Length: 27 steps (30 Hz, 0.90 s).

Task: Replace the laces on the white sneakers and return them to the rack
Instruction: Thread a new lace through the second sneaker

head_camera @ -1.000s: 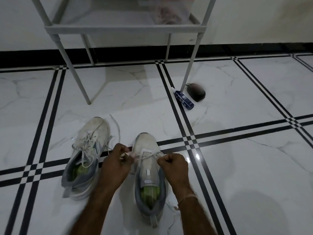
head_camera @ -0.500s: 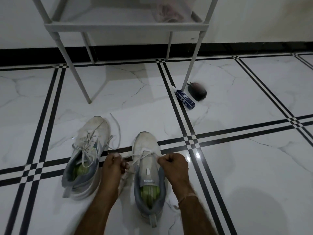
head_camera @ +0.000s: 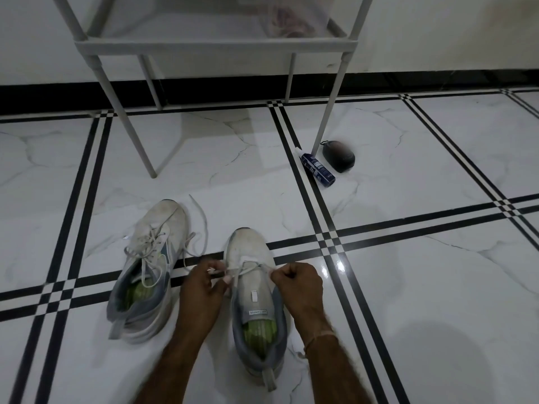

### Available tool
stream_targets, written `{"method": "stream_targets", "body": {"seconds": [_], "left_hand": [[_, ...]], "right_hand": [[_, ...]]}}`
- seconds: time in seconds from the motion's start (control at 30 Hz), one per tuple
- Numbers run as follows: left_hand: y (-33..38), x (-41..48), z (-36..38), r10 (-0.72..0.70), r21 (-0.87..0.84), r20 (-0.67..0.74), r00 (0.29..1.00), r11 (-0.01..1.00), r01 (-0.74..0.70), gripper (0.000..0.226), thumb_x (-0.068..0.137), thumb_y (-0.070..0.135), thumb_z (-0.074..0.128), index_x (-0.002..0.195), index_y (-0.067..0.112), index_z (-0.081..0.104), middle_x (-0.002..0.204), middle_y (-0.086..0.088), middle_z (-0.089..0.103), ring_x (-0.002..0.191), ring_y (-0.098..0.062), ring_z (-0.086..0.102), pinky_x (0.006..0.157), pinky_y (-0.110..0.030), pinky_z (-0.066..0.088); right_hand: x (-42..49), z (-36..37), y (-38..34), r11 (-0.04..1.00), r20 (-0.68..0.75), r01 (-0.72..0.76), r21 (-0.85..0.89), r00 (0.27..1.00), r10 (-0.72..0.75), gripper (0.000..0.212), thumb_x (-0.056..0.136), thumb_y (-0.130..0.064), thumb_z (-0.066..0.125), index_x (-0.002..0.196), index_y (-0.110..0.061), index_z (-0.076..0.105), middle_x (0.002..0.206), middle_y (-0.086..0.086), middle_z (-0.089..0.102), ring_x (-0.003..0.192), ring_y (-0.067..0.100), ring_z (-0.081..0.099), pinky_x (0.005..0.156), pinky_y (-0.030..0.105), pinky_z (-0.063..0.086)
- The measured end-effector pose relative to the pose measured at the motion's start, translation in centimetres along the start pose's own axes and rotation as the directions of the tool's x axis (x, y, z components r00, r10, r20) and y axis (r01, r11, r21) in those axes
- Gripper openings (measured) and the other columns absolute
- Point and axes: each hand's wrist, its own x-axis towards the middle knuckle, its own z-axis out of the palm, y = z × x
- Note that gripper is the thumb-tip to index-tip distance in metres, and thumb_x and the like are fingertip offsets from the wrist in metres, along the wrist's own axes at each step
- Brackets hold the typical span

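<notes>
Two white sneakers with grey heels and green insoles stand on the tiled floor, toes pointing away from me. The left sneaker (head_camera: 154, 252) is laced, with loose lace ends trailing to its right. The right sneaker (head_camera: 250, 290) has one white lace (head_camera: 250, 266) running across its lowest eyelets. My left hand (head_camera: 204, 284) pinches the lace's left end beside the shoe. My right hand (head_camera: 297, 284) grips the lace's other end at the shoe's right side. The grey rack (head_camera: 215, 48) stands beyond the shoes against the wall.
A blue spray bottle (head_camera: 318, 170) lies by the rack's front right leg (head_camera: 329, 106), with a dark rounded brush (head_camera: 339, 156) beside it. The rack's front left leg (head_camera: 128, 123) stands beyond the left sneaker. A pinkish thing lies on the rack's shelf.
My left hand dropped a little, then came back up to the shoe's left eyelet with the lace tip. My right hand kept its hold at the right side.
</notes>
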Motion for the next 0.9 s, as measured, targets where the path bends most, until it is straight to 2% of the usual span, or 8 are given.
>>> {"method": "stream_targets", "body": {"seconds": [0.1,0.23,0.33,0.47,0.53,0.63,0.77,0.9], "left_hand": [[-0.6,0.2,0.1,0.096,0.242,0.047,0.994,0.965,-0.105,0.010,0.087,0.034,0.065,0.083,0.027,0.071,0.087,0.004,0.066,0.086,-0.012,0.063,0.073,-0.033,0.050],[-0.5,-0.7,0.5,-0.142,-0.103,0.065,0.988,0.984,0.148,0.026,0.097,0.018,0.066,0.073,0.026,0.070,0.071,0.011,0.069,0.071,-0.004,0.060,0.066,-0.022,0.046],[-0.4,-1.1,1.4,-0.269,-0.211,0.053,0.962,0.938,0.274,0.027,0.099,0.016,0.063,0.074,0.024,0.071,0.067,0.010,0.068,0.077,-0.019,0.059,0.067,-0.029,0.047],[0.9,-0.7,1.5,-0.377,-0.094,0.021,0.926,0.921,0.378,0.053,0.079,0.080,0.052,0.062,0.030,0.063,0.059,0.010,0.063,0.074,-0.024,0.062,0.089,-0.052,0.050],[1.1,0.2,1.4,-0.437,-0.069,-0.002,0.899,0.897,0.436,0.060,0.066,0.091,0.051,0.051,0.033,0.057,0.048,0.013,0.055,0.068,-0.024,0.058,0.087,-0.053,0.047],[1.1,2.0,1.8,-0.500,-0.149,-0.008,0.866,0.857,0.493,0.046,0.057,0.074,0.073,0.050,0.030,0.062,0.052,0.008,0.062,0.071,-0.031,0.064,0.087,-0.053,0.051],[2.3,3.1,2.0,-0.341,-0.340,0.004,0.940,0.884,0.322,0.009,0.085,0.016,0.076,0.076,0.018,0.075,0.076,-0.011,0.071,0.083,-0.030,0.066,0.082,-0.043,0.054],[4.8,3.1,2.1,-0.149,-0.411,0.163,0.975,0.889,0.204,0.022,0.099,0.029,0.064,0.119,0.022,0.071,0.119,-0.003,0.072,0.113,-0.017,0.068,0.095,-0.036,0.056]], "right_hand": [[0.0,0.0,0.0,1.000,0.007,-0.014,0.014,1.000,0.014,0.022,0.084,-0.022,0.078,0.064,-0.016,0.070,0.066,-0.005,0.069,0.066,0.009,0.064,0.074,0.029,0.056],[0.1,-0.1,0.2,0.998,0.027,-0.036,0.044,0.999,0.035,0.020,0.083,-0.021,0.079,0.066,-0.014,0.072,0.065,-0.005,0.069,0.067,0.011,0.065,0.077,0.035,0.059],[0.0,0.2,0.3,0.997,0.025,-0.045,0.054,0.999,0.044,0.022,0.083,-0.022,0.079,0.065,-0.014,0.071,0.065,-0.003,0.068,0.067,0.013,0.065,0.078,0.037,0.060],[-0.1,0.1,0.0,0.998,0.063,-0.026,0.062,0.998,0.022,0.013,0.083,-0.021,0.078,0.072,-0.016,0.072,0.073,-0.004,0.071,0.075,0.014,0.068,0.080,0.037,0.060],[0.0,0.0,-0.5,0.999,0.115,-0.010,0.046,0.993,0.004,0.007,0.083,-0.020,0.077,0.077,-0.019,0.073,0.078,-0.007,0.073,0.079,0.011,0.069,0.081,0.035,0.060],[0.1,0.0,-0.9,0.999,0.175,0.041,-0.012,0.984,-0.038,0.005,0.082,-0.023,0.078,0.083,-0.025,0.073,0.086,-0.010,0.073,0.087,0.007,0.068,0.087,0.038,0.060],[-0.3,0.4,-2.1,0.972,0.074,0.224,0.064,0.971,-0.229,0.020,0.089,-0.032,0.076,0.107,-0.036,0.071,0.113,-0.010,0.065,0.106,0.007,0.062,0.096,0.036,0.055],[-0.6,1.1,-5.4,0.964,0.292,0.115,0.239,0.938,-0.185,0.052,0.088,-0.073,0.057,0.108,-0.030,0.077,0.108,-0.001,0.074,0.106,0.014,0.069,0.098,0.045,0.056]]}}
